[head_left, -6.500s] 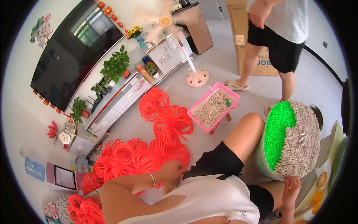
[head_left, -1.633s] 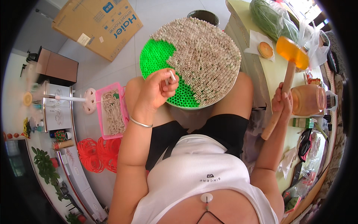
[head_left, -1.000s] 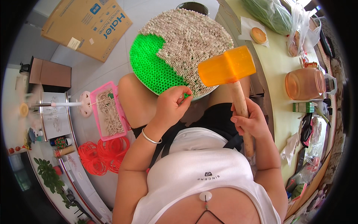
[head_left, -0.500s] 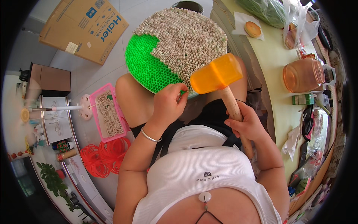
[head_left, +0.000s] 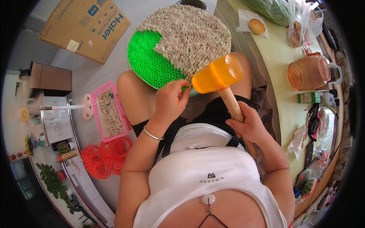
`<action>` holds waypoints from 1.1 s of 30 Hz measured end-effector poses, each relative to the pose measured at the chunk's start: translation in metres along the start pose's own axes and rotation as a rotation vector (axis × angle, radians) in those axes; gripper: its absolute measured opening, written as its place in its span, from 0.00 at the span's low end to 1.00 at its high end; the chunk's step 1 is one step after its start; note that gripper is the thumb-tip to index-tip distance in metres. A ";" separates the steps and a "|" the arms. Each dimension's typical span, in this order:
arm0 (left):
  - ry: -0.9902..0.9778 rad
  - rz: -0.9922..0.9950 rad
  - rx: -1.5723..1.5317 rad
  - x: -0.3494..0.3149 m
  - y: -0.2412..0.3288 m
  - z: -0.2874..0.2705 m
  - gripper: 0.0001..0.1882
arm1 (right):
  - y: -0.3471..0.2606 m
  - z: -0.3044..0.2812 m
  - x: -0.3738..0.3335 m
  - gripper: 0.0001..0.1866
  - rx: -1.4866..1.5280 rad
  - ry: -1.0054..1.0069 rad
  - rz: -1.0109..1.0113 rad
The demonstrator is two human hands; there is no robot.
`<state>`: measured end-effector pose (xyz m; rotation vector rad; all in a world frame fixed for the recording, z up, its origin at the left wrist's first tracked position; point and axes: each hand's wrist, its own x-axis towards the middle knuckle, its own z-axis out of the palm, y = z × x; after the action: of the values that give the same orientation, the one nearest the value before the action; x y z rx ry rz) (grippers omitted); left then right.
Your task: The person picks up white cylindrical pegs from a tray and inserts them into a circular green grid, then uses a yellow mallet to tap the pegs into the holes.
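A round board on my lap has a green honeycomb grid (head_left: 152, 62), bare at the left. Small hollow pale tubes (head_left: 194, 36) stand upright in its cells over the rest. At the near edge, beside the boundary between tubes and bare cells, my left hand (head_left: 172, 98) pinches what looks like one of these small tubes, mostly hidden by the fingers. My right hand (head_left: 249, 123) is wrapped round the wooden handle of a mallet (head_left: 216, 75). Its translucent orange head hovers over the board's near edge, just right of my left fingertips.
Left of my leg, a pink basket (head_left: 95, 110) holds many loose pale tubes. Red coiled rings (head_left: 106, 157) lie beside it on the floor. A cardboard box (head_left: 85, 28) stands at the far left. The table (head_left: 272, 64) at the right carries a pastry (head_left: 257, 26) and a jar (head_left: 308, 73).
The mallet has shifted slightly left, and its head has tilted so that its right end face shows more. My left hand stays at the board's near edge, its fingertips slightly turned.
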<state>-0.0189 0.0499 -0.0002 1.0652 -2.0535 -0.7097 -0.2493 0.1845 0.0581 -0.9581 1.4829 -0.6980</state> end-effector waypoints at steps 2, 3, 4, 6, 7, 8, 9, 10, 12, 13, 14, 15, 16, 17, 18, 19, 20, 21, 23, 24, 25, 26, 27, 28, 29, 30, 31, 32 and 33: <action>0.004 0.007 0.012 0.001 0.002 0.000 0.08 | 0.002 0.001 0.001 0.15 -0.024 -0.010 -0.013; 0.003 0.007 0.021 0.001 0.004 0.000 0.08 | 0.002 0.002 0.001 0.15 -0.044 -0.001 -0.010; 0.002 0.008 0.029 0.001 0.005 0.000 0.08 | 0.002 0.003 0.001 0.16 -0.063 0.008 -0.007; 0.010 0.015 0.043 0.000 0.007 0.003 0.09 | 0.004 0.005 0.001 0.16 -0.110 0.025 -0.028; 0.017 0.022 0.048 -0.001 0.006 0.005 0.10 | 0.005 0.005 0.001 0.17 -0.138 0.034 -0.051; 0.025 0.029 0.053 -0.001 0.005 0.006 0.10 | 0.007 0.006 0.002 0.17 -0.166 0.043 -0.075; 0.025 0.028 0.053 -0.001 0.004 0.007 0.10 | 0.010 0.006 0.002 0.17 -0.183 0.049 -0.097; 0.025 0.027 0.053 -0.001 0.003 0.007 0.10 | 0.013 0.005 0.003 0.17 -0.200 0.055 -0.118; 0.023 -0.010 0.023 -0.002 0.001 0.007 0.09 | 0.014 0.005 0.002 0.17 -0.163 0.056 -0.095; 0.021 -0.047 -0.006 -0.003 0.000 0.006 0.08 | 0.012 0.005 0.002 0.16 -0.109 0.052 -0.049; 0.019 -0.084 -0.036 -0.004 -0.001 0.005 0.07 | 0.009 0.005 0.001 0.15 -0.055 0.049 -0.004; 0.017 -0.083 -0.032 -0.004 -0.001 0.004 0.07 | 0.007 0.005 0.001 0.15 -0.026 0.053 0.007; 0.016 -0.082 -0.028 -0.003 0.001 0.003 0.06 | 0.005 0.005 0.001 0.14 0.004 0.057 0.018; 0.014 -0.080 -0.023 -0.003 0.002 0.002 0.05 | 0.004 0.005 0.000 0.13 0.033 0.061 0.028; 0.014 -0.071 -0.016 -0.003 0.001 0.003 0.06 | 0.004 0.005 0.000 0.13 0.052 0.060 0.027; 0.015 -0.061 -0.009 -0.003 0.000 0.004 0.06 | 0.004 0.005 0.000 0.13 0.071 0.058 0.025; 0.015 -0.052 -0.001 -0.003 -0.001 0.005 0.06 | 0.004 0.005 0.000 0.13 0.090 0.057 0.023; 0.008 -0.014 0.049 -0.002 0.000 0.005 0.06 | 0.004 0.005 0.000 0.13 0.086 0.056 0.016; -0.006 0.061 0.151 0.000 0.003 0.005 0.07 | 0.005 0.005 0.000 0.13 0.078 0.052 0.001; -0.017 0.067 0.181 0.001 0.004 0.005 0.07 | 0.006 0.005 0.000 0.13 0.056 0.052 -0.004; -0.028 0.074 0.211 0.002 0.006 0.005 0.07 | 0.009 0.005 0.000 0.13 0.033 0.053 -0.009; -0.038 0.080 0.241 0.002 0.007 0.005 0.07 | 0.010 0.006 0.000 0.13 0.011 0.053 -0.014; -0.048 0.065 0.234 0.003 0.008 0.005 0.08 | 0.010 0.007 0.000 0.13 -0.012 0.058 -0.018; -0.057 0.051 0.228 0.004 0.008 0.004 0.08 | 0.009 0.008 0.000 0.13 -0.035 0.063 -0.023; -0.066 0.036 0.221 0.004 0.008 0.003 0.08 | 0.009 0.009 0.000 0.14 -0.058 0.068 -0.027; -0.054 0.025 0.203 0.003 0.008 0.003 0.08 | 0.009 0.009 0.000 0.15 -0.088 0.075 -0.027; -0.043 0.014 0.184 0.002 0.008 0.003 0.08 | 0.009 0.010 0.000 0.15 -0.118 0.081 -0.026; -0.031 0.003 0.165 0.001 0.008 0.003 0.08 | 0.010 0.010 0.000 0.16 -0.148 0.088 -0.025; -0.035 -0.014 0.159 0.000 0.008 0.003 0.08 | 0.010 0.011 -0.001 0.16 -0.172 0.103 -0.053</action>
<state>-0.0248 0.0544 0.0032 1.1637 -2.1633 -0.5833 -0.2402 0.1910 0.0489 -1.1094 1.6330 -0.6742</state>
